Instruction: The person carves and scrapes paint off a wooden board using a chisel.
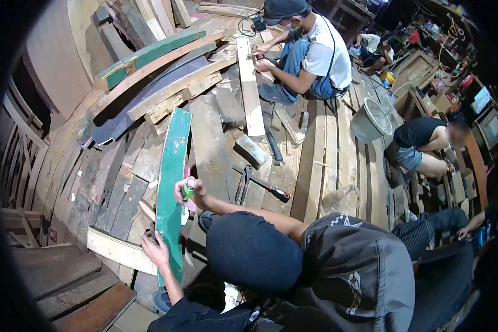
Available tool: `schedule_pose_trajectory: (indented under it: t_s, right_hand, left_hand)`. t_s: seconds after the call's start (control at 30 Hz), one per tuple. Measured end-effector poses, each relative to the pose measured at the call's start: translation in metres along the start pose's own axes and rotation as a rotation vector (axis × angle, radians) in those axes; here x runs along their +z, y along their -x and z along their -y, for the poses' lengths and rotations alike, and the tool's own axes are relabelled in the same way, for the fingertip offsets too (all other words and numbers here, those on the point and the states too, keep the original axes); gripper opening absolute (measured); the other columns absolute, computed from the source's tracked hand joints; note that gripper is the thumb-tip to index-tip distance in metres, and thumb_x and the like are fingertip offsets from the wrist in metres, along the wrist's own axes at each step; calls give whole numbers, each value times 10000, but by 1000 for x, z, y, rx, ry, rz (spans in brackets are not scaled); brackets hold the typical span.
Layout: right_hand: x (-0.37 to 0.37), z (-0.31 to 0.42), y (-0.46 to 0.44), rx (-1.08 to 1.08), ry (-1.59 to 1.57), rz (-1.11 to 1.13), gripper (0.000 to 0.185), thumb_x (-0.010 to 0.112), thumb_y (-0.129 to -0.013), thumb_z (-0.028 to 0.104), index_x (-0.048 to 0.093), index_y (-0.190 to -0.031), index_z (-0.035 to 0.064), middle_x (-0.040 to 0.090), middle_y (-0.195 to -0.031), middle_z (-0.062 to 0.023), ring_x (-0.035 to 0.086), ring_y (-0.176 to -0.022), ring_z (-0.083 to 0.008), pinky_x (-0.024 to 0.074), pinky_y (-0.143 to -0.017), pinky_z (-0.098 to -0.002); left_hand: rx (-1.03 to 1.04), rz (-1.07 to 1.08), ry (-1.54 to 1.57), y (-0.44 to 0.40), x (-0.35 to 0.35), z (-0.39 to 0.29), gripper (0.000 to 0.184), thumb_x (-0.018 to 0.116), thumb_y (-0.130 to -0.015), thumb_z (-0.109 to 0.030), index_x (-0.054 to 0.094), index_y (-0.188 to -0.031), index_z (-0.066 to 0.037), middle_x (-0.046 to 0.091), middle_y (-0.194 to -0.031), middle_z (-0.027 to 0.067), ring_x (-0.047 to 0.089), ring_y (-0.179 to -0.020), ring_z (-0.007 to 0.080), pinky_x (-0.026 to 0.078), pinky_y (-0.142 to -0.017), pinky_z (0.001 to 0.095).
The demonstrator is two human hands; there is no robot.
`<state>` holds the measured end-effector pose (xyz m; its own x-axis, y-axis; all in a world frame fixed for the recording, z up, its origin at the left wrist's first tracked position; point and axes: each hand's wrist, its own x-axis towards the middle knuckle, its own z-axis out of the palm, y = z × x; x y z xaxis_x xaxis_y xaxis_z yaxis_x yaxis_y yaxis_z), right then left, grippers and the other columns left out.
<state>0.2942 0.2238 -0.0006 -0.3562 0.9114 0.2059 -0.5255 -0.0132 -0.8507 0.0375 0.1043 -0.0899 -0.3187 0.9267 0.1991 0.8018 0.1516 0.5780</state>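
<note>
Dark cap [254, 254] nearest, the right hand [200, 195] is pinching a green object [188, 190] over a mostly painted board [174, 145], progress unclear; the left hand [157, 253] is spreading alongside.

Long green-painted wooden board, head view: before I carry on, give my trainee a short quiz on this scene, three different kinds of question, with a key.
1. Multiple choice: what does the right hand hold beside the long green-painted wooden board?
A) a steel hammer
B) a small green and white container
C) a paintbrush

2. True or false: the tool with the red-and-black handle lies on top of the green board.

3. Short answer: what colour is the shirt of the crouching person at the long pale wooden beam?

Key: 1 B; 2 false; 3 white.
</note>
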Motion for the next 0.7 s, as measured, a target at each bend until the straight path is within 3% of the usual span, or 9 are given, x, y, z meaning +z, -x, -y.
schedule_pose_trajectory:
  t_s: [0.07,0.17,0.2,0.33,0.43,0.7]
  right_hand:
    - [0,7,2,-1,22,-13,792,467,-775,758,578,-687,-21,564,-629,-70,551,-610,-170,429,-601,-298]
    - [-4,1,7,-76,16,22,777,421,-845,745,604,-698,5,581,-631,-59,536,-594,-145,405,-580,-279]
    - [-5,0,8,-74,35,30,796,430,-834,768,605,-697,3,579,-629,-53,533,-585,-146,401,-567,-280]
    - [-1,-8,11,-93,27,11,806,440,-826,778,604,-690,1,574,-621,-54,528,-575,-146,399,-558,-285]
    - [-2,-1,19,-86,31,26,805,441,-825,777,603,-687,1,572,-618,-54,525,-572,-146,398,-557,-286]
    - [0,7,19,-64,36,59,802,444,-823,774,601,-679,1,567,-609,-55,519,-562,-146,398,-555,-287]
  left_hand:
    - [2,-6,-51,0,5,3,581,661,-918,-460,580,-1228,25,574,-1142,237,551,-1091,446,414,-962,535]
    - [54,186,-53,-2,-4,1,633,729,-853,-479,587,-1244,-2,575,-1169,233,553,-1099,437,411,-976,533]
    - [23,214,-18,-3,-5,1,722,809,-756,-489,588,-1253,-14,578,-1186,229,551,-1114,430,406,-994,531]
    - [6,288,-70,-4,-7,0,821,897,-635,-421,579,-1254,15,604,-1195,239,563,-1134,432,423,-1008,505]
    - [-67,433,206,-11,-10,-2,853,930,-600,-367,568,-1247,54,630,-1178,261,588,-1119,441,456,-982,496]
    - [-101,407,187,-11,2,10,863,959,-574,-352,579,-1197,109,642,-1155,291,605,-1111,433,469,-977,483]
